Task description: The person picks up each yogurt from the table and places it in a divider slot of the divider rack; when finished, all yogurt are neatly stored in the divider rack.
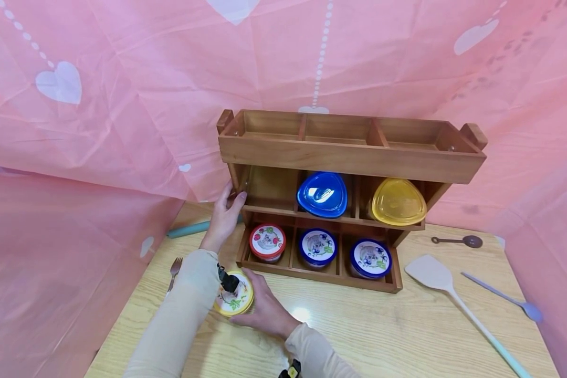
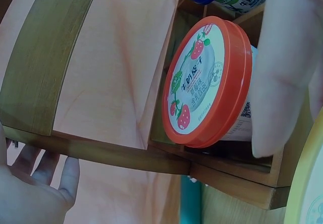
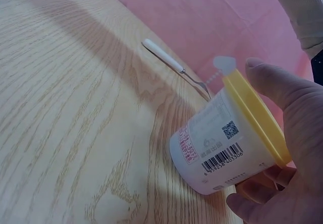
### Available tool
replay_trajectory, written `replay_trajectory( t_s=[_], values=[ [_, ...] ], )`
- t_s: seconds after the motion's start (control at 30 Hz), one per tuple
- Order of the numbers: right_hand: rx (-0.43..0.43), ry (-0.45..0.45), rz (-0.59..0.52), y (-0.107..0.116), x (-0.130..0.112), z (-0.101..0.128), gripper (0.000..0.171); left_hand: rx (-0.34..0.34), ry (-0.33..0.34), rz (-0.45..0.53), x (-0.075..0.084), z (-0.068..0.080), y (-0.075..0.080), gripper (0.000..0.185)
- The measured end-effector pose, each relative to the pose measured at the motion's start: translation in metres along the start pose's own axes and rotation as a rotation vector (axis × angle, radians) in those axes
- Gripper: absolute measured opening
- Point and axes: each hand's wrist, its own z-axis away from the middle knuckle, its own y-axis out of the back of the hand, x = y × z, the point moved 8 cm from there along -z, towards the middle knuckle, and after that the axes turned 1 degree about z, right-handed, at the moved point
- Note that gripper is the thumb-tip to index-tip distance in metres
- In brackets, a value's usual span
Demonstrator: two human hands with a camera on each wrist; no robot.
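My left hand [image 1: 223, 220] grips the left side panel of the wooden shelf rack [image 1: 349, 156], thumb in front and fingers [image 2: 44, 166] along the panel's outer side. Around a milk-pudding cup with a yellow lid [image 1: 234, 300] are the thumb and fingers of my right hand [image 1: 266, 305]. That cup is at the table, left of the rack's front, its white barcoded side [image 3: 217, 143] tilted in the right wrist view. Nearest to it in the bottom row is a red-lidded strawberry cup [image 1: 268, 242]. Two blue-lidded cups, one central [image 1: 317, 247] and one right [image 1: 370, 259], share that row.
On the middle shelf are a blue-lidded container [image 1: 322, 194] and a yellow-lidded container [image 1: 399, 202]. A fork [image 1: 175, 266] and a teal roll [image 1: 189, 229] lie left. Right of the rack lie a spatula [image 1: 430, 273], a dark spoon [image 1: 471, 241] and a blue-grey spoon [image 1: 531, 312].
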Motion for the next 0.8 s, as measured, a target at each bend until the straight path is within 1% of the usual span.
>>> replay_trajectory(
  t_s=[0.13, 0.23, 0.33, 0.47, 0.63, 0.8],
  values=[
    [0.002, 0.003, 0.01, -0.002, 0.0, -0.002, 0.109, -0.002, -0.013, -0.002, 0.018, 0.009, -0.002, 0.06],
    [-0.003, 0.001, 0.01, -0.003, -0.001, -0.002, 0.109, 0.008, -0.022, 0.025, 0.019, 0.01, -0.002, 0.059],
    [-0.008, 0.002, 0.018, -0.004, -0.001, -0.002, 0.109, 0.02, -0.03, 0.061, 0.006, 0.002, -0.001, 0.059],
    [-0.008, -0.004, 0.021, -0.006, 0.001, -0.002, 0.108, 0.03, -0.048, 0.074, -0.013, -0.008, 0.001, 0.059],
    [-0.006, -0.017, 0.018, -0.007, 0.003, -0.003, 0.107, 0.033, -0.061, 0.052, -0.015, -0.008, 0.001, 0.059],
    [0.004, -0.021, 0.016, -0.006, 0.004, -0.005, 0.106, 0.012, -0.056, 0.007, -0.013, -0.007, 0.0, 0.059]
  ],
)
